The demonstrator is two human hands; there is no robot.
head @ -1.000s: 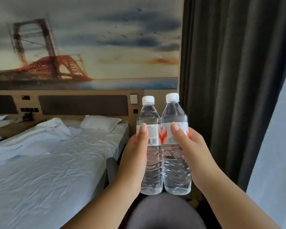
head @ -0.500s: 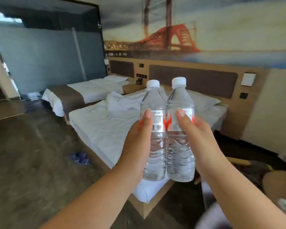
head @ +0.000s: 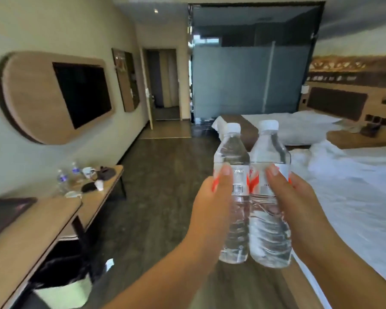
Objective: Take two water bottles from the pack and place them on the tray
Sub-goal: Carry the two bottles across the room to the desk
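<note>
Both hands outstretched: left hand (head: pixel 212 204) grips one upright bottle (head: pixel 233 197), right hand (head: pixel 299 201) another (head: pixel 270 219) (bottles touching).

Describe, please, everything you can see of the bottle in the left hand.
The left bottle is clear ribbed plastic with a white screw cap, seemingly full of water. A white label with red marks and a barcode wraps its middle. It stands upright in the air above the floor, gripped around the label by the left hand, thumb in front. Its side presses against the right bottle. Nothing supports its base.
</note>
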